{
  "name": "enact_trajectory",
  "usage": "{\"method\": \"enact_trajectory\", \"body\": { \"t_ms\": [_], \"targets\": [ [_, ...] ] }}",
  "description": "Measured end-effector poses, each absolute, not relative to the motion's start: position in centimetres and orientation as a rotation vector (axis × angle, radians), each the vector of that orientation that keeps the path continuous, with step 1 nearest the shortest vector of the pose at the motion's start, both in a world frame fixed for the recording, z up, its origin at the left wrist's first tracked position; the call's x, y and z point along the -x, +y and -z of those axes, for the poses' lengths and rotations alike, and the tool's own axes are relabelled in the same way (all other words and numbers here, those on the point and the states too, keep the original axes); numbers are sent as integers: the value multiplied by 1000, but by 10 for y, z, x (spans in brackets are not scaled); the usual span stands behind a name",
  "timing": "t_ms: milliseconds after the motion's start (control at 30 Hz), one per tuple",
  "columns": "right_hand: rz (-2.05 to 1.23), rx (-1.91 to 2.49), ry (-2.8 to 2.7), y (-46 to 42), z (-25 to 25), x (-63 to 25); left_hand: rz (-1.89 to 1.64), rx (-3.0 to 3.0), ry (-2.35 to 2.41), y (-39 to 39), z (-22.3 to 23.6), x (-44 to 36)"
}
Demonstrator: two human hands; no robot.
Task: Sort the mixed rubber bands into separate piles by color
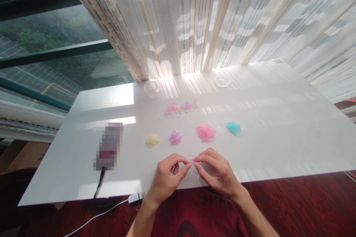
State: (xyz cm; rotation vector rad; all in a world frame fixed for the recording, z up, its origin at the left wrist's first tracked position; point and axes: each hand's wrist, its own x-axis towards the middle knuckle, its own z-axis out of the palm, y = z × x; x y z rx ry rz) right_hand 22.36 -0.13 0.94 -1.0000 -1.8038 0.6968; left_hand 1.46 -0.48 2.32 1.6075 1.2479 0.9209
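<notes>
Near the front of the white table (267, 148), my left hand (169, 176) pinches a small pinkish-purple rubber band (191, 161) between thumb and forefinger. My right hand (218, 170) meets it fingertip to fingertip, its thumb and forefinger at the same band. The fingertips partly cover this band. Just beyond them lies a loose pink rubber band (190, 155). Sorted heaps of thin bands form a row past my hands: yellow (152, 140), purple (175, 137), pink (206, 133) and teal (233, 128). Farther back spreads a loose mixed-colour pile (180, 108).
Two clear round containers or lids, one on the left (151, 87) and one on the right (223, 81), rest near the table's back edge. A blurred-out dark device (109, 146) with a black cord (99, 183) lies at left. Sheer curtains (194, 18) hang behind.
</notes>
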Motion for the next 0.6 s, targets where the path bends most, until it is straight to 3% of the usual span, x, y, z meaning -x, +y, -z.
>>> {"method": "enact_trajectory", "body": {
  "t_ms": [600],
  "targets": [
    [-738, 1006, -1810, -1, -11, -224, -919, -1628, 1234, -4, -22, -15]
  ]
}}
